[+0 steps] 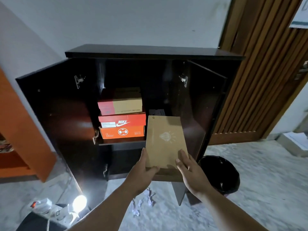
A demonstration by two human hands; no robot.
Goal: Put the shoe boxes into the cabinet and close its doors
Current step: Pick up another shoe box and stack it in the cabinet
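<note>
A dark cabinet (155, 53) stands against the wall with both doors swung open. On the left of its shelf sits a stack of three shoe boxes: an orange box (122, 132) at the bottom, a red Nike box (122, 120) in the middle, a red and tan box (120, 102) on top. To their right a brown cardboard box (164, 139) points lengthwise into the shelf, its near end sticking out. My left hand (143, 170) grips its near left corner, thumb on the lid. My right hand (189, 169) lies on the near right part of the lid, fingers fairly straight.
The left door (55, 117) and right door (203, 104) jut toward me. A black bin (220, 174) stands right of the cabinet, an orange shelf unit (20, 130) at the left. A lit lamp and power strip (66, 207) lie on the floor, with crumpled paper (143, 202) below my arms.
</note>
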